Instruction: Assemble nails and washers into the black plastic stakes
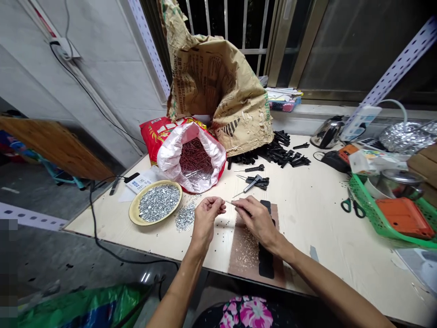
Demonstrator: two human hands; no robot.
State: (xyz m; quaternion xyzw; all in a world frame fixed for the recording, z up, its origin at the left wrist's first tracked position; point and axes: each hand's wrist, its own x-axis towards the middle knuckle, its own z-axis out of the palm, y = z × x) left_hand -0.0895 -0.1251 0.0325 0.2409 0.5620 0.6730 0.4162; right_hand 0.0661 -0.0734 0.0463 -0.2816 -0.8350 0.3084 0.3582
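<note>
Silver-grey metal is between my hands: a thin rod point(229, 202), lying almost level above the table, near the end of the brown mat. My right hand point(254, 218) is closed on it, with thumb and forefinger pinching one end, so that the other end points to my left hand point(209, 212). The left fingers are curled inward, the thumb close to them; how tightly they close, and whether they have some small thing between them, I cannot tell.

Below my right hand lies the brown mat point(237, 269), sprinkled with pale crumbs, and along it a black strip point(266, 265). Just beside my left hand there is a loose pile of small washers point(186, 217), and next to this a yellow bowl point(134, 215), tilted and full of similar washers. Behind them a red bag point(150, 136) stands open, showing many dark red screws point(196, 157). Farther from my hands than the rod, several black pieces point(254, 168) with thin pins lie together, a grey piece point(251, 184) on top. Behind these is a bigger black heap point(278, 152), partly beside a torn paper sack point(244, 118). Well to the right are green-handled scissors point(353, 207), near a green basket point(378, 205).
</note>
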